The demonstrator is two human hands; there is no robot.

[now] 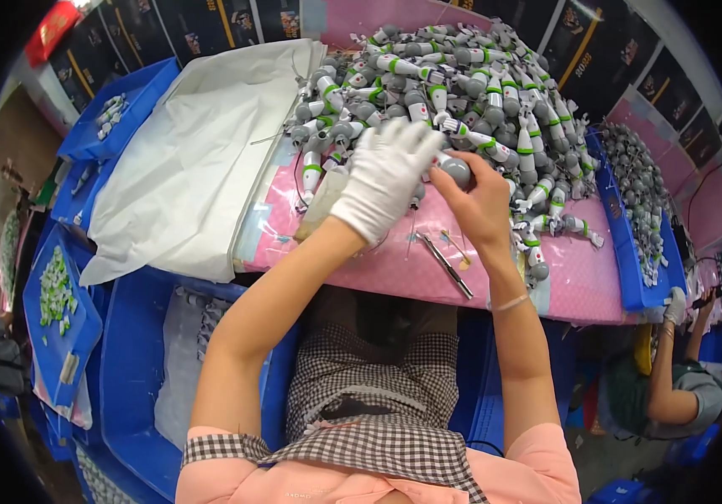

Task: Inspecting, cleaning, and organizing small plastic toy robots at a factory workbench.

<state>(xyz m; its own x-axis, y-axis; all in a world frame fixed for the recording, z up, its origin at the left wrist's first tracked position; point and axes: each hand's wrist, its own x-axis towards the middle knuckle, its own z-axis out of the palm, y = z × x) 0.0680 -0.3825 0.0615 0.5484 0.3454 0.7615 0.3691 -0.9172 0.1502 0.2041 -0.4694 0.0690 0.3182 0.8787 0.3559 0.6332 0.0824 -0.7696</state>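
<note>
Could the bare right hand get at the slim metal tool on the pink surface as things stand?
Probably yes: the slim metal tool lies uncovered on the pink surface near the right hand, though the grey-ended part it holds may need releasing first.

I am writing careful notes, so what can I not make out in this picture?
In the head view:
Other end of the grey-ended piece in the right hand: hidden by the gloved left hand.
Whether the left grip holds anything: hidden by that hand's back.
Bottom of the heaped pieces: covered by upper ones.
Green parts at left: too small for exact shapes.
</note>
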